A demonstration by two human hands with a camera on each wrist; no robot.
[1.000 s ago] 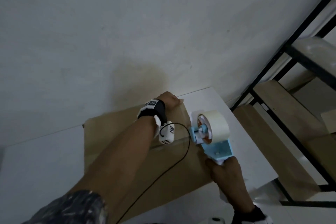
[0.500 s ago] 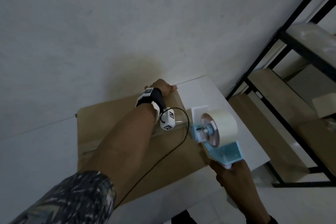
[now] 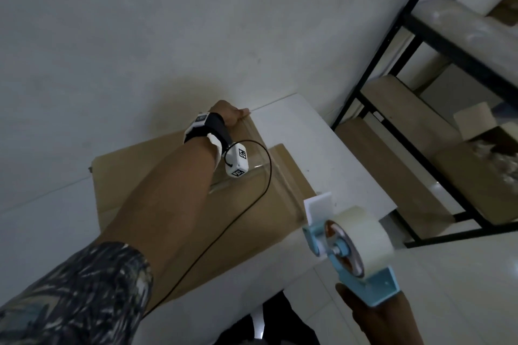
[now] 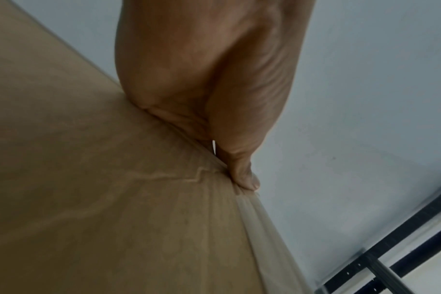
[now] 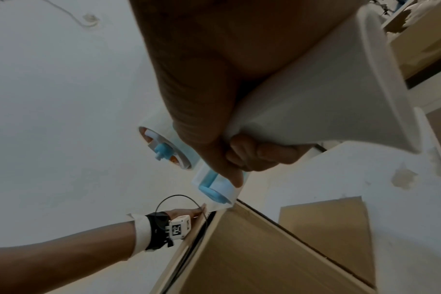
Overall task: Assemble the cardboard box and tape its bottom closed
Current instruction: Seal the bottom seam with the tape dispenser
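The brown cardboard box (image 3: 274,218) lies on the white table (image 3: 322,143). My left hand (image 3: 229,115) is at its far right corner; in the left wrist view my left hand (image 4: 214,99) presses there, thumb laid along the edge, fingers hidden behind it. A clear strip of tape (image 3: 283,185) runs from that corner along the box's right side to the blue tape dispenser (image 3: 361,258). My right hand (image 3: 375,316) grips the dispenser's handle, holding it off the box's near right corner. In the right wrist view, the fingers of my right hand (image 5: 239,155) wrap the white handle.
A black metal shelf rack (image 3: 392,36) stands to the right, with cardboard boxes (image 3: 406,148) on its lower shelves. A flat piece of cardboard (image 5: 327,228) lies on the table beside the box. The wall stands close behind the table.
My right hand has drawn the dispenser toward me along the box's right side and past its near corner, trailing tape. The left hand has stayed on the far corner.
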